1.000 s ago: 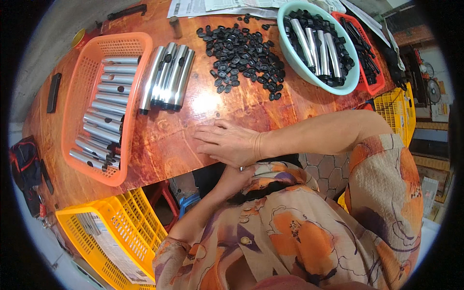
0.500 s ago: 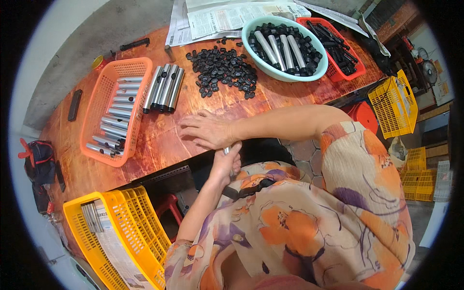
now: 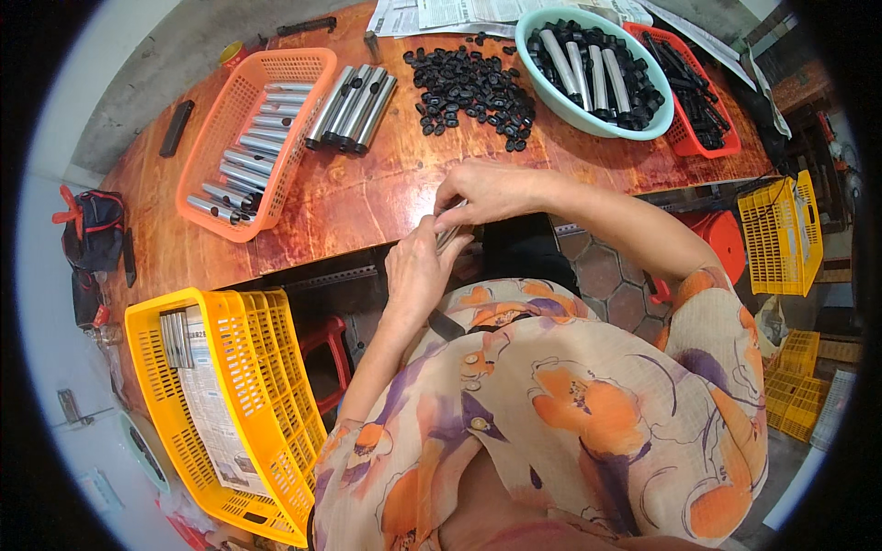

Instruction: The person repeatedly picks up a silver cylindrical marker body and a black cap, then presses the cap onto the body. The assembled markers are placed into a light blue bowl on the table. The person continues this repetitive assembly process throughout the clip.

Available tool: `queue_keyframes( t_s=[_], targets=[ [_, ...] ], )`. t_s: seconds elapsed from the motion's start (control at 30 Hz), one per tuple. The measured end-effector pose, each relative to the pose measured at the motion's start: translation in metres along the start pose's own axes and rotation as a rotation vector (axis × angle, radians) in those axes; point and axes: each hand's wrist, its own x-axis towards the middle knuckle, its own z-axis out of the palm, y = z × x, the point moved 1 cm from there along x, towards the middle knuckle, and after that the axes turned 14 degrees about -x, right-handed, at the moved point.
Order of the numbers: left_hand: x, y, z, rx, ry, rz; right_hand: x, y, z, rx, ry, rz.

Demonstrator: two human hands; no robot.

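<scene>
My left hand (image 3: 413, 275) is wrapped round a silver metal tube (image 3: 447, 240) just in front of the table's near edge. Most of that tube is hidden by the fingers. At its upper end, my right hand (image 3: 487, 191) has its fingers bent and pressed together; whatever they pinch cannot be made out. Beyond my hands lies a spread pile of small black plastic pieces (image 3: 473, 92). Several silver tubes with black ends (image 3: 354, 106) lie side by side to its left.
An orange basket (image 3: 192, 184) holds more tubes at the left. At the back right are a pale blue basin (image 3: 588, 124) with tubes and black parts, and a red basket (image 3: 728, 145) of black parts. A yellow crate (image 3: 262, 395) stands at the near left, beside a red stool (image 3: 326, 363).
My right hand was spread over the tabletop; its fingers are now closed at the tube's upper end. The left hand still grips the tube, now raised more into sight. The whole view has shifted.
</scene>
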Motion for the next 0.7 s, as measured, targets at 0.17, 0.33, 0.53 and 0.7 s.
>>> queue_keyframes(
  t_s=[0.17, 0.33, 0.53, 0.7],
  targets=[
    [0.009, 0.005, 0.002, 0.188, -0.012, 0.025, -0.004, 0.011, -0.007, 0.196, -0.052, 0.078],
    [0.019, 0.003, 0.009, 0.156, 0.066, 0.078, -0.002, 0.027, 0.007, 0.423, 0.155, 0.194],
    [0.037, -0.004, 0.006, -0.383, 0.08, -0.143, -0.004, 0.023, 0.011, 0.793, 0.914, 0.386],
    [0.05, -0.008, 0.008, -1.323, 0.05, -0.506, -0.01, 0.01, 0.019, 0.529, 1.04, 0.425]
  ],
)
